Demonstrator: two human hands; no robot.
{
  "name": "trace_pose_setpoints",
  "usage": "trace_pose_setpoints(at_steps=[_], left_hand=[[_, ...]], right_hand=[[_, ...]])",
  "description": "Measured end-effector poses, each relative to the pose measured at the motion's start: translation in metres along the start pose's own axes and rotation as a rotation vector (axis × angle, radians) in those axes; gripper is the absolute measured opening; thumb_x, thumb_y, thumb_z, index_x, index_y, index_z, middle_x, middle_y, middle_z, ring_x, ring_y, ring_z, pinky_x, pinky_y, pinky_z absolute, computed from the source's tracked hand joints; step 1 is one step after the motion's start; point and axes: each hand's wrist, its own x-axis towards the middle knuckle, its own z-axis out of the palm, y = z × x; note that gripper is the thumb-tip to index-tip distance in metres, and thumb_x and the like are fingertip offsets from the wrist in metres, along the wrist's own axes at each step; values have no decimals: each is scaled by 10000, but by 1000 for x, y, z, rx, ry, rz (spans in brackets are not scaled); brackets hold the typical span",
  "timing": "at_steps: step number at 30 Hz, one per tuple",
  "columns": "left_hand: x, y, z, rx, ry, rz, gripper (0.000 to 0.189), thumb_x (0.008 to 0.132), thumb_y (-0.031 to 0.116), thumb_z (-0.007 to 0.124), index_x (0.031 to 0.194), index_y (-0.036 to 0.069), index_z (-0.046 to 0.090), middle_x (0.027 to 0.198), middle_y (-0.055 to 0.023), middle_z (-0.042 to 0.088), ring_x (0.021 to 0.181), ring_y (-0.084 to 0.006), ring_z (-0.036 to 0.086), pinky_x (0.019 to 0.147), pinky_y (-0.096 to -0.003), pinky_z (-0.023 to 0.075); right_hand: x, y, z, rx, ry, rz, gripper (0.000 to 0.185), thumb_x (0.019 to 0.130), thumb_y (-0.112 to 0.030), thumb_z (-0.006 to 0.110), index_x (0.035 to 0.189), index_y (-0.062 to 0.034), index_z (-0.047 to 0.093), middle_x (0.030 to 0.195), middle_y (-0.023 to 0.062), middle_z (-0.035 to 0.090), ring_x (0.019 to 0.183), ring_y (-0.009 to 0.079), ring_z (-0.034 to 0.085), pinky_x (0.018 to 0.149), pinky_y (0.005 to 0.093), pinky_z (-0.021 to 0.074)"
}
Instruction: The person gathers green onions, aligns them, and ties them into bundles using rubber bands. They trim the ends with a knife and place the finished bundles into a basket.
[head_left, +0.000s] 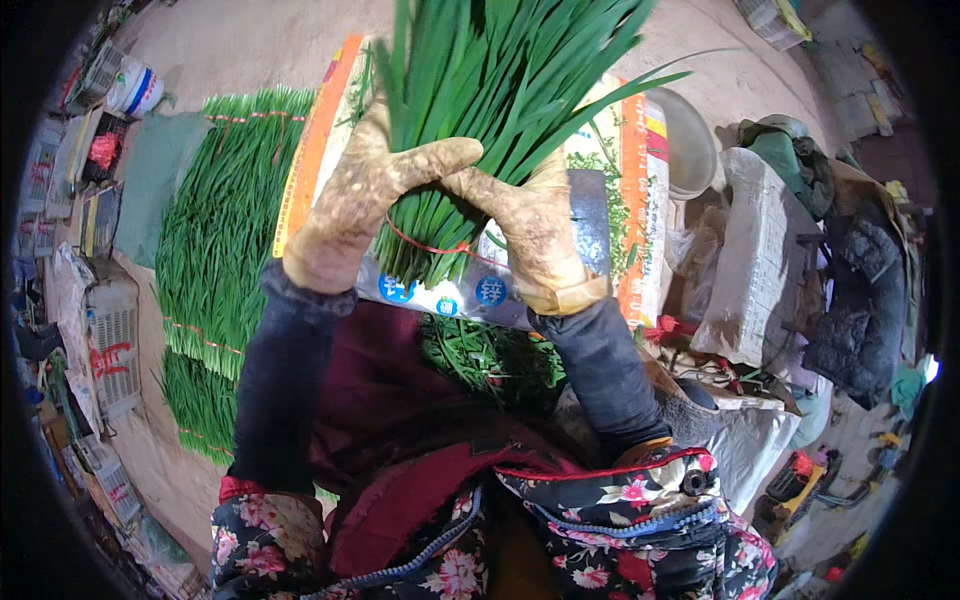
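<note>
A thick bunch of long flat green leaves, like garlic chives (480, 97), is held between my two hands, its cut stem ends towards me. My left hand (360, 195), in a stained pale glove, grips its left side. My right hand (536, 217), gloved alike, grips the right side, and the thumbs meet across the front. A thin red tie (424, 245) lies around the stems just below the hands, one end running towards my right wrist. Beneath lies a printed sack (457, 296) over a work surface, with a dark flat plate (590, 217) at the right and leaf scraps around it.
Rows of tied green bunches (217, 217) lie on the floor at the left, beside a green cloth (154, 180). Plastic crates (112, 345) stand further left. A round basin (679, 142) and a white foam box (750, 255) are at the right. Loose leaves (495, 360) lie near my lap.
</note>
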Motion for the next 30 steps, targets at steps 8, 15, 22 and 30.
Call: trace_pose_setpoints(at_steps=[8,15,22,30], left_hand=[[-85,-38,-15,419,73,147,667,890,290,713,1433,55,405,1233,-61,615,1024,-126,616,875,-252,517],[-119,-40,-14,1561,-76,594,683,918,348,650,1500,170,339,1463,-59,383,1276,-187,436,1050,-333,407],[-117,-61,-8,2178,413,960,730,933,300,612,1560,318,239,1610,-1,208,1403,-178,339,1149,-361,347],[-92,-116,-32,2979,233,829,777,896,109,607,1562,171,212,1519,0,399,1120,-125,601,1132,-330,354]], right_hand=[[-55,0,-10,-421,-173,-211,573,692,-132,903,1178,-25,621,1116,37,674,965,146,636,842,320,541],[-49,40,-75,-1170,-405,-895,312,893,-132,606,1204,-109,623,1260,126,600,1148,269,578,994,376,433],[-76,-56,8,-782,-219,-601,453,777,-54,712,1207,-20,572,1100,143,636,1053,326,595,918,408,470],[-61,13,-30,-841,-50,-506,528,785,-56,723,1274,5,535,1177,170,622,1108,318,583,965,396,459]])
